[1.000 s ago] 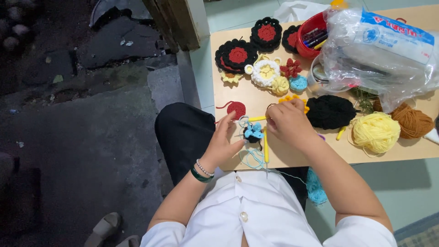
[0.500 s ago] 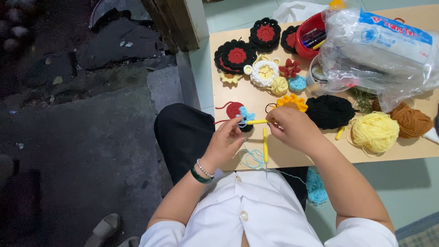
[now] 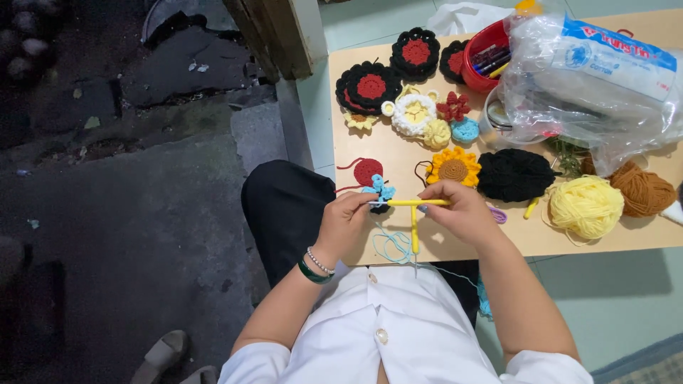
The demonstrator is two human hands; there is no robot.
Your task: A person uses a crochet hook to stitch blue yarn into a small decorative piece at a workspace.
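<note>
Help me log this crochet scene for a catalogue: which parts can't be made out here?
Head view:
- Small light-blue crochet piece: stitches too small; left hand fingers partly cover it.
- Yellow crochet hook: tip too small to see.
- Red plastic tub: clear plastic bag hides its right side.
- Brown yarn ball: top hidden by the bag.

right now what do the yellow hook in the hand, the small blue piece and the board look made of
Yellow hook, held in the right hand: smooth and evenly coloured, probably plastic. Small blue piece, pinched by the left hand: soft crocheted yarn, with a fuzzy, looped texture. Board: pale tan with a flat matte face, likely laminated wood, though the finish is uncertain.
</note>
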